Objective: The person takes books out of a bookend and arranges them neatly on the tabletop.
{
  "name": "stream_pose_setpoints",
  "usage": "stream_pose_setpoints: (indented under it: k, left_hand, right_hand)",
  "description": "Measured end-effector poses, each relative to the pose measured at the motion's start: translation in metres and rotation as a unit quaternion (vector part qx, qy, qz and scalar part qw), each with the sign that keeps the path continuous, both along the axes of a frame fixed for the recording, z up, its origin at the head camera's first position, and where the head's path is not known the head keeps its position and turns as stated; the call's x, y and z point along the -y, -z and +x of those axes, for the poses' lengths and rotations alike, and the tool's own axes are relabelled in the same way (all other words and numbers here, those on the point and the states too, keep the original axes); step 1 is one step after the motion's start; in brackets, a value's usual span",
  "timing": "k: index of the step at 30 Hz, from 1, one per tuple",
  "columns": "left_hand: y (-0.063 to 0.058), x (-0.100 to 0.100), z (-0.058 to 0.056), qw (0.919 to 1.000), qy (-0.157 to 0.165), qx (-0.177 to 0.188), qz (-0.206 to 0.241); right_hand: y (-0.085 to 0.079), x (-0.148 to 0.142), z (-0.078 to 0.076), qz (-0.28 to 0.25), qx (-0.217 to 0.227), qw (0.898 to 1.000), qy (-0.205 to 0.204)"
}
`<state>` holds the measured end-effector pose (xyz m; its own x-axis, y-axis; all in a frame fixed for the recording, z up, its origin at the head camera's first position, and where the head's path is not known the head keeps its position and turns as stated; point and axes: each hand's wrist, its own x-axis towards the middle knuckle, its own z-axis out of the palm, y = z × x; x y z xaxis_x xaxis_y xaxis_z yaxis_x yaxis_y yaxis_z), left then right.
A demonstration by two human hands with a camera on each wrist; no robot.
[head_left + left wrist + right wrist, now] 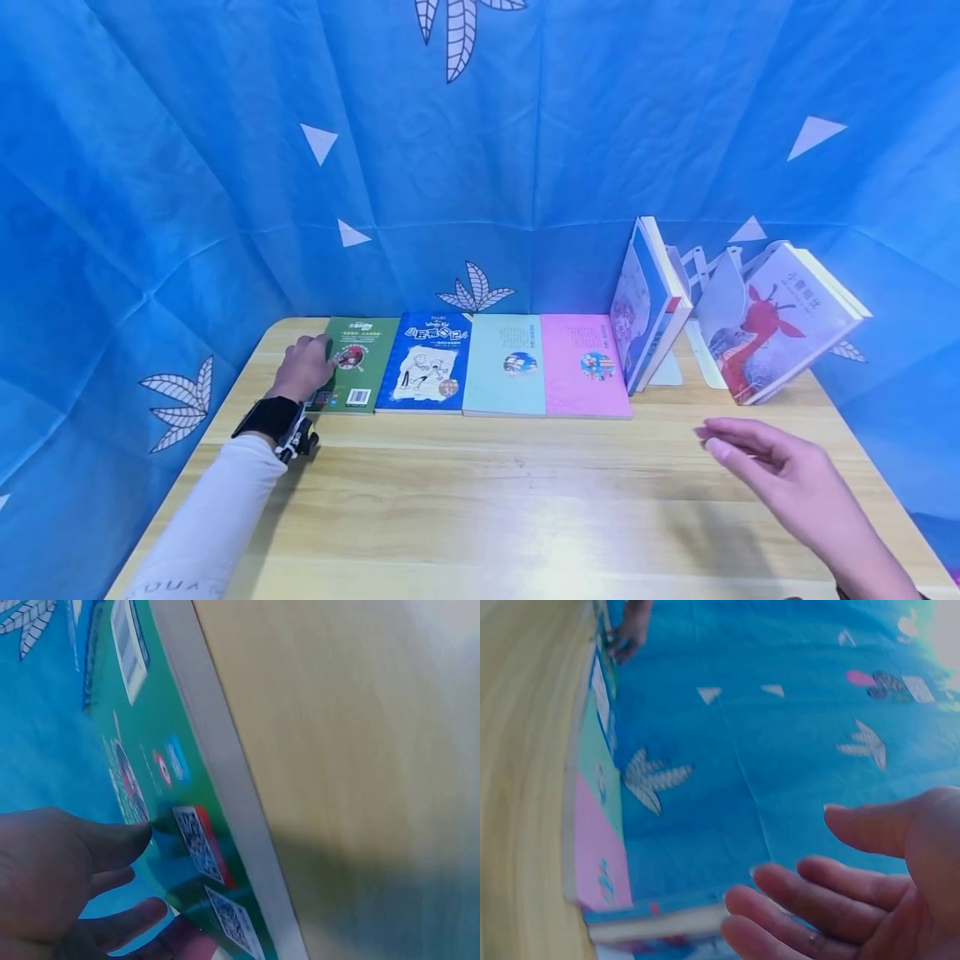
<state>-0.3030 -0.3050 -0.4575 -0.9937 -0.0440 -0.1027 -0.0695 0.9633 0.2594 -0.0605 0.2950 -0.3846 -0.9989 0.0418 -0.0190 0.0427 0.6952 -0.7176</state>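
Right hand [791, 479]: fingers loose, empty, near deer book [795, 333]
Left hand [302, 365]: nearer; fingers pinch green book [367, 362], left edge
Book axis: near to far

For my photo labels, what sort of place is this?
Possibly a curtained filming booth: blue leaf-print fabric hangs behind a pale wood-grain table where flat, colourful paperback books lie in a row.

Green book [367, 362] lay flat, barcode side up, leftmost in row of four; left hand [302, 367] at its left edge. Right hand [787, 467] near tilted red-animal book [776, 325].
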Motion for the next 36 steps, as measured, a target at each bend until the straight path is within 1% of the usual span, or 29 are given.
stream_pose_setpoints:
  k: [3,7,12,14,16,18,20,23,24,26,28,29,31,36]
  left_hand:
    - [0.003,-0.002,0.003,1.0,0.006,-0.006,-0.001]
    - [0.003,0.001,0.008,0.9998,0.018,-0.001,-0.002]
    - [0.001,0.003,0.015,0.9994,0.032,0.011,-0.002]
    - [0.002,0.003,0.017,0.9994,0.031,0.009,0.01]
    - [0.003,0.004,0.019,0.9992,0.031,-0.001,0.026]
    - [0.003,0.002,0.021,0.9977,0.027,-0.016,0.06]
    - [0.002,-0.002,0.023,0.9944,0.026,-0.04,0.095]
    - [-0.002,-0.011,0.031,0.9843,0.034,-0.077,0.155]
    - [-0.003,-0.014,0.034,0.9813,0.038,-0.086,0.168]
    - [-0.007,-0.022,0.042,0.9764,0.045,-0.088,0.192]
    - [-0.011,-0.029,0.051,0.9738,0.049,-0.075,0.209]
    - [-0.013,-0.032,0.056,0.9731,0.054,-0.068,0.213]
    - [-0.016,-0.039,0.065,0.9746,0.058,-0.055,0.209]
    - [-0.023,-0.055,0.087,0.9762,0.087,-0.051,0.192]
  right_hand:
    - [-0.003,-0.014,-0.002,-0.009,-0.008,0.999,0.04]
    - [-0.003,-0.029,-0.005,-0.022,-0.032,0.995,0.089]
    - [-0.001,-0.043,-0.014,-0.048,-0.072,0.985,0.151]
    - [0.001,-0.048,-0.019,-0.056,-0.078,0.979,0.182]
    - [0.003,-0.051,-0.023,-0.064,-0.069,0.973,0.212]
    - [0.005,-0.054,-0.027,-0.072,-0.05,0.967,0.239]
    - [0.006,-0.057,-0.031,-0.084,-0.036,0.962,0.257]
    - [0.008,-0.061,-0.037,-0.101,-0.027,0.956,0.274]
    - [0.009,-0.063,-0.039,-0.103,-0.027,0.955,0.276]
    - [0.01,-0.066,-0.042,-0.107,-0.025,0.955,0.277]
    - [0.011,-0.069,-0.045,-0.113,-0.021,0.956,0.271]
    - [0.011,-0.071,-0.045,-0.115,-0.019,0.957,0.267]
    - [0.012,-0.074,-0.047,-0.123,-0.016,0.959,0.254]
    - [0.016,-0.079,-0.051,-0.133,-0.014,0.966,0.223]
